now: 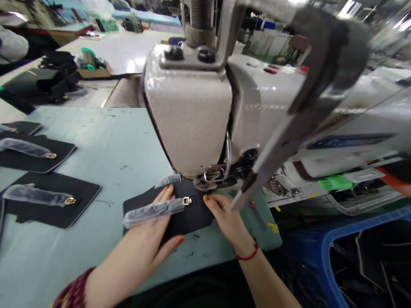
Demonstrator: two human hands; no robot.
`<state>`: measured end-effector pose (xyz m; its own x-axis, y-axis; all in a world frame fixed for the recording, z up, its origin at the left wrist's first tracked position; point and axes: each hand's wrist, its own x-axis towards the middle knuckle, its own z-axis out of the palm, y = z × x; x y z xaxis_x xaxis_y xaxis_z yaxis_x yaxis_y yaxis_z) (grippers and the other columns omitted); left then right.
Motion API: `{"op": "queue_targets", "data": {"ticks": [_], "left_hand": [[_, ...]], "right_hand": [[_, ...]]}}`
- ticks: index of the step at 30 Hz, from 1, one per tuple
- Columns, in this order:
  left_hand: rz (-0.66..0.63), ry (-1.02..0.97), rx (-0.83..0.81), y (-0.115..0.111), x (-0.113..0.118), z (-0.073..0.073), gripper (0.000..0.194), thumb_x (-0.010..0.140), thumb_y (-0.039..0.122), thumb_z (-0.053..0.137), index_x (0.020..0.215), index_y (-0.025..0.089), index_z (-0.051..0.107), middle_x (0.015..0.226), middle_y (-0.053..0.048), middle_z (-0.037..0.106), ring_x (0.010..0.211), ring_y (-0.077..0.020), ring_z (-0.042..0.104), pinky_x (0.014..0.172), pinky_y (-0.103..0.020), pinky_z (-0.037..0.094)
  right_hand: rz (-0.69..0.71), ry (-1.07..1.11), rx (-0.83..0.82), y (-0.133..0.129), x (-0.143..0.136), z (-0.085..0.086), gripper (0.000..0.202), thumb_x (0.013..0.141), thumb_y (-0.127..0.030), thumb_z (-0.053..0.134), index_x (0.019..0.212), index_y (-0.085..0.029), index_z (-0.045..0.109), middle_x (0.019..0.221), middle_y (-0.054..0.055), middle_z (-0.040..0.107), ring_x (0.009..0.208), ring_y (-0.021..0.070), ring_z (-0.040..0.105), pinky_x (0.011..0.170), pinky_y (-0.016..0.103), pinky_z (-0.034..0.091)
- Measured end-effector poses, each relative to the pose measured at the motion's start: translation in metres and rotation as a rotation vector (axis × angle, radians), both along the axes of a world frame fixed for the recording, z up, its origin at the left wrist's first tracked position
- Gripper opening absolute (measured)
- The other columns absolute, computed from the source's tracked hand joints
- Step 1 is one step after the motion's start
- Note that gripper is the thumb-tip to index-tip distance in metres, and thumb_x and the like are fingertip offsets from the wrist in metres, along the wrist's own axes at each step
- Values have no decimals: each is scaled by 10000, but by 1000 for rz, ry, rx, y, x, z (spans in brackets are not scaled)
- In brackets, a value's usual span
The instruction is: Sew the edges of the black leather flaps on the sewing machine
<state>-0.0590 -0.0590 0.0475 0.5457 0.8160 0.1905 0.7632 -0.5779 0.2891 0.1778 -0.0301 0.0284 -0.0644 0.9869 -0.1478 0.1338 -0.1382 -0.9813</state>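
Under the sewing machine's presser foot (pixel 205 184) lies a black leather-like panel (pixel 189 220). A plastic-wrapped strap (pixel 154 212) with a gold buckle (pixel 187 201) crosses it. My left hand (pixel 146 241) rests flat on the panel, fingers passing beneath the strap and thumb spread out to the right. With its thumb on the panel's right side close to the foot, my right hand (pixel 227 222) grips that edge; its other fingers are mostly hidden. A blurred pair of scissors (pixel 285 132) hangs in front of the machine, blades just above my right hand.
Similar panels with wrapped straps, such as one black panel (pixel 83 192), lie at the left on the pale green table (pixel 128 141). The machine head (pixel 189 111) stands close ahead. A blue basket (pixel 327 244) holding dark pieces is at the lower right.
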Motion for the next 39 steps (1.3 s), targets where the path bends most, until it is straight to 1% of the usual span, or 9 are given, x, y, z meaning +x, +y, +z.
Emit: {"op": "queue_targets", "data": {"ticks": [5, 7, 10, 13, 16, 19, 25, 31, 39], "left_hand": [[20, -268, -228, -14, -46, 26, 361, 904, 397, 525, 1208, 574, 603, 1071, 128, 769, 869, -216, 757, 740, -321, 659], [241, -310, -164, 22, -50, 36, 235, 900, 453, 540, 1089, 454, 680, 1074, 63, 756, 932, -259, 717, 852, -404, 609], [338, -295, -356, 88, -36, 30, 499, 853, 596, 551, 1093, 189, 711, 1210, -114, 700, 1122, -344, 619, 1006, -469, 484], [307, -372, -674, 131, -16, 6, 565, 812, 701, 507, 783, 187, 739, 828, -85, 742, 804, -274, 675, 770, -363, 535], [337, -655, -713, 137, -10, -5, 498, 807, 662, 566, 721, 184, 678, 689, -25, 661, 665, -185, 594, 662, -284, 473], [482, -868, -478, 119, -27, 15, 418, 851, 577, 575, 825, 165, 641, 753, 0, 627, 731, -159, 553, 696, -255, 434], [506, -660, -170, 69, -75, 60, 337, 902, 500, 549, 948, 175, 626, 769, 20, 569, 728, -154, 489, 657, -235, 391], [482, -565, -82, 38, -87, 55, 283, 920, 480, 531, 935, 210, 617, 795, 4, 595, 691, -161, 520, 588, -240, 413], [356, -412, 9, 48, -96, 69, 192, 946, 383, 500, 993, 221, 591, 837, 18, 594, 690, -139, 546, 618, -219, 427]], "right_hand": [[-178, -596, 221, -23, 78, -27, 283, 954, -338, 497, 1036, -168, 709, 948, 111, 701, 858, 246, 651, 790, 359, 516], [-184, -923, 318, -26, 105, -45, 311, 934, -324, 527, 1110, -144, 709, 1050, 157, 671, 990, 308, 612, 891, 445, 491], [-139, -1193, 367, -25, 127, -69, 328, 964, -298, 480, 1123, -141, 720, 1045, 162, 665, 966, 324, 597, 863, 472, 493], [-138, -1202, 414, -24, 135, -78, 363, 994, -284, 388, 1058, -143, 716, 1043, 170, 675, 963, 323, 609, 857, 476, 493], [-249, -935, 314, -36, 138, -73, 392, 1003, -364, 344, 975, -163, 680, 921, 157, 681, 799, 288, 636, 747, 448, 515], [-354, -408, 48, -60, 121, -57, 406, 958, -546, 458, 908, -183, 635, 711, 70, 610, 540, 201, 548, 535, 357, 482], [-100, 643, -458, -89, 9, 3, 519, 730, -605, 799, 956, -172, 626, 593, -83, 372, 431, 26, 202, 335, 128, 197], [79, 1181, -709, -35, -71, 35, 441, 742, -449, 856, 882, -147, 567, 540, -116, 325, 415, 7, 169, 322, 100, 149], [-9, 1372, -675, -11, -81, 27, 399, 751, -361, 869, 822, -146, 541, 511, -120, 329, 400, 6, 185, 314, 100, 145]]}}
